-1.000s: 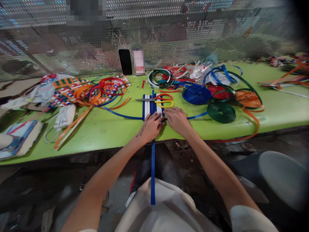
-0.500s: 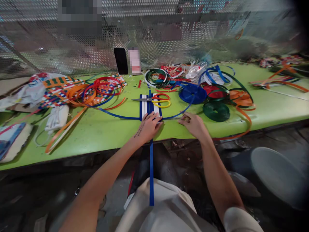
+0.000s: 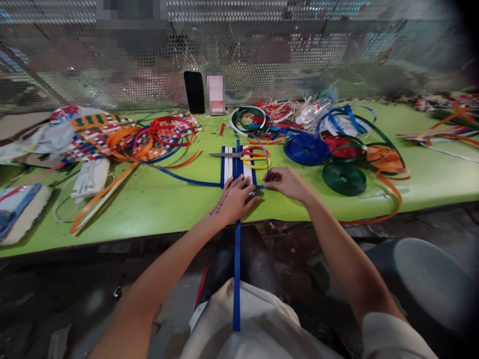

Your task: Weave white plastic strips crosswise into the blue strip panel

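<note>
At the front edge of the worktop [image 3: 168, 214] we log blue-and-white strips [image 3: 228, 168] already parallel, left hand [image 3: 236, 197] spread flat over them, right hand [image 3: 283, 183] pinching the blue cross-strip [image 3: 189, 180] (one tail yet loose).

Mesh screen [image 3: 258, 75] standing behind green table [image 3: 172, 215]

The screen is stretching across the back, pale light [image 3: 179, 16] showing through its upper holes, blurred shapes [image 3: 277, 51] looming beyond. The table is running from side to side. Below, the floor [image 3: 93, 299] is lying in shadow, and a grey stool or bin [image 3: 426, 274], unclear which, is standing at right.
</note>
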Tool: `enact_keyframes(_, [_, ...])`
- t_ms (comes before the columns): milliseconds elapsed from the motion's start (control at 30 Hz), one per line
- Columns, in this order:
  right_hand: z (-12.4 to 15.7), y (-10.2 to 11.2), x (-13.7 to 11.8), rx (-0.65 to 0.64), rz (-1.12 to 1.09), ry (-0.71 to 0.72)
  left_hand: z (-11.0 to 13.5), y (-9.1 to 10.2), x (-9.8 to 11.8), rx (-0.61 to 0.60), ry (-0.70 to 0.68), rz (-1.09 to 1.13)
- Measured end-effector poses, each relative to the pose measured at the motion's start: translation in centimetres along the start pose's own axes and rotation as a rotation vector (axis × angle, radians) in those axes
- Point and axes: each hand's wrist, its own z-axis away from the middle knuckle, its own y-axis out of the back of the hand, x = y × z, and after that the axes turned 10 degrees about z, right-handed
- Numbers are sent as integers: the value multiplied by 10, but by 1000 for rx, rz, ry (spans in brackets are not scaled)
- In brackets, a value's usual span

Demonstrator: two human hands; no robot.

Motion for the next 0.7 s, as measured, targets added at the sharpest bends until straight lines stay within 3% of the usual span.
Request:
enact_keyframes(333, [-13,-2,-9,-65,-23,-14,2,1,2,14,-4,22])
enact_keyframes(700, [-6,-20,-10,85,91,-94,1,3,5,-9,12,9])
